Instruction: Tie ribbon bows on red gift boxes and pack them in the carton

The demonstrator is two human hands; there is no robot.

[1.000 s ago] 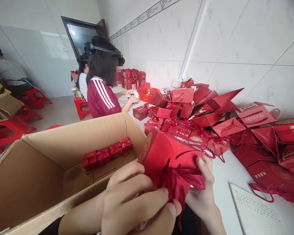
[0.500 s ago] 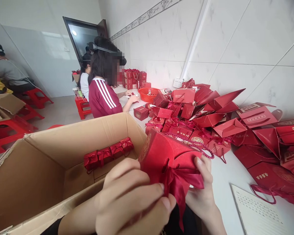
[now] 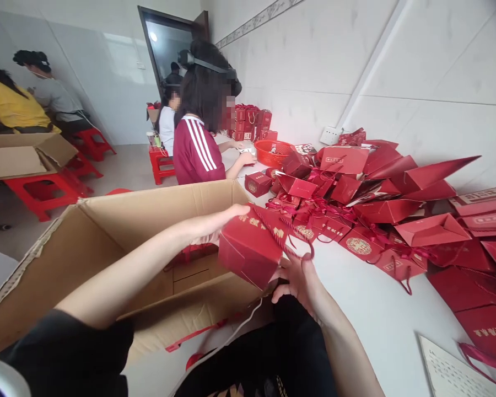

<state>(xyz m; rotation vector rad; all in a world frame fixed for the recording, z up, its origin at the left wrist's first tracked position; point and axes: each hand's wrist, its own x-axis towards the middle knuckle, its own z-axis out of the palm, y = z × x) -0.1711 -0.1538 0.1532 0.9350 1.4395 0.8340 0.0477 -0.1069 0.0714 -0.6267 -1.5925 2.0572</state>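
Observation:
A red gift box (image 3: 252,245) with gold characters and a twisted cord handle is held above the near right edge of the open cardboard carton (image 3: 161,201). My left hand (image 3: 219,223) grips the box from its far left side, its fingers partly hidden behind it. My right hand (image 3: 295,278) is at the box's lower right corner, fingers spread and curved, with the cord by the thumb. Inside the carton, red boxes (image 3: 190,252) are partly hidden behind my left forearm.
Many red boxes (image 3: 359,245) are heaped on the white table (image 3: 364,309) along the wall. An orange-red basket (image 3: 273,153) and a co-worker in a maroon top (image 3: 196,151) are beyond. A notebook (image 3: 450,366) lies at the lower right.
The box has turned, its ribbon side now out of sight, and moved farther from me. My left hand has left the ribbon for the box's far side. My right hand's fingers have spread. The view has shifted left.

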